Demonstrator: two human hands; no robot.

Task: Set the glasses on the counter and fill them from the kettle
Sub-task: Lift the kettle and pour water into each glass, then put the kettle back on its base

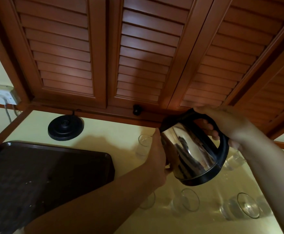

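A steel kettle (191, 152) with a black handle and base is lifted off the yellow counter (114, 132) and tilted to the left. My right hand (225, 125) grips its handle. My left hand (156, 156) presses flat against the kettle's left side. Behind my left hand stands a clear glass (143, 145), partly hidden. More clear glasses stand nearer to me: one (186, 202) below the kettle, one (244, 206) at the right, one (148, 201) partly behind my left forearm. Another glass (233, 160) shows behind the kettle's base.
A dark brown tray (56, 166) lies on the left of the counter. The kettle's round black power base (65, 127) sits at the back, its cord running to a wall socket (4, 95). Wooden louvred cabinet doors (137, 56) hang close above.
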